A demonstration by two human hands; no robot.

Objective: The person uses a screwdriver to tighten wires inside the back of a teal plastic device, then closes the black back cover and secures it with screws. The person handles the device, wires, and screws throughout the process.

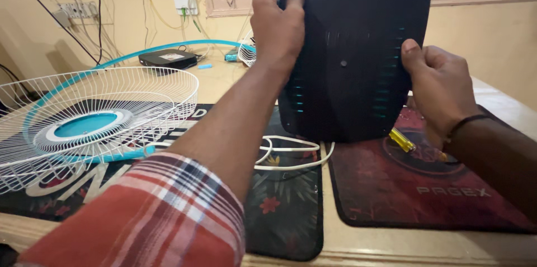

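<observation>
A large black rounded panel (352, 48) with teal slots down both sides and a small screw at its centre is held upright above the table. My left hand (277, 23) grips its upper left edge, fingers curled over the top. My right hand (439, 85) holds its right edge, thumb pressed on the front. A white cable (291, 152) loops on the mat just under the panel. A yellow-handled screwdriver (403, 140) lies below my right hand, partly hidden by the panel.
A white wire fan guard (134, 93) with a teal centre lies at the left on a dark printed mat (285, 211). A red mat (425, 194) lies at the right. A black box (168, 58) and wall wiring stand at the back.
</observation>
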